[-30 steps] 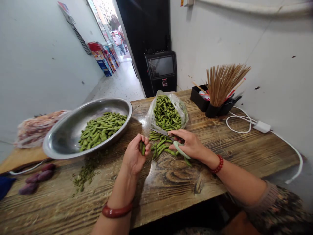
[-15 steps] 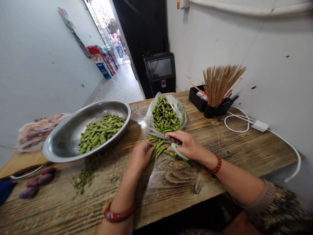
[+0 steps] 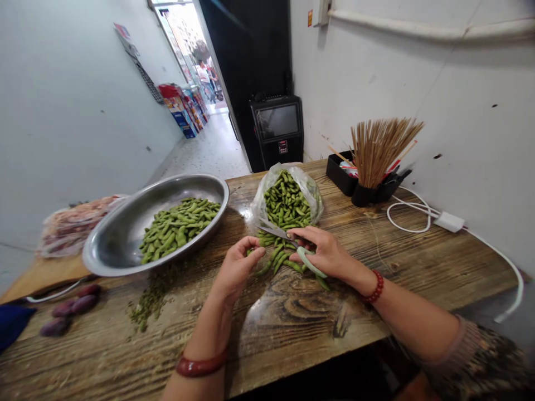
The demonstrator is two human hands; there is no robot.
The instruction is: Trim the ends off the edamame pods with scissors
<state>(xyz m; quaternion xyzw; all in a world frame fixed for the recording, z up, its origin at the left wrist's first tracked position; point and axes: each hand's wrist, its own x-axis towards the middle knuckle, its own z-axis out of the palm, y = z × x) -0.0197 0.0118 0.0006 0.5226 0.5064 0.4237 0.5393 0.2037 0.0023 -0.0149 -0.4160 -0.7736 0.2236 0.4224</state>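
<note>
**Scissors [image 3: 279, 231] in my right hand [image 3: 326, 253], green pods [image 3: 276, 259] below**

My right hand grasps the scissors by their pale green handles, grey blades pointing left. Plump, slightly curved pods lie loose on the bench [image 3: 301, 334], before a clear plastic bag [image 3: 261, 200] full of more; another heap sits in my steel basin [image 3: 117, 234]. My left hand [image 3: 239, 264] is curled, green at its fingertips; I can't tell if it grips anything. The black machine [image 3: 263, 147] carries 1 red-and-white label [image 3: 283, 147], too small to read.

Left hand [image 3: 239, 263] curled, right hand [image 3: 322, 252] gripping
</note>
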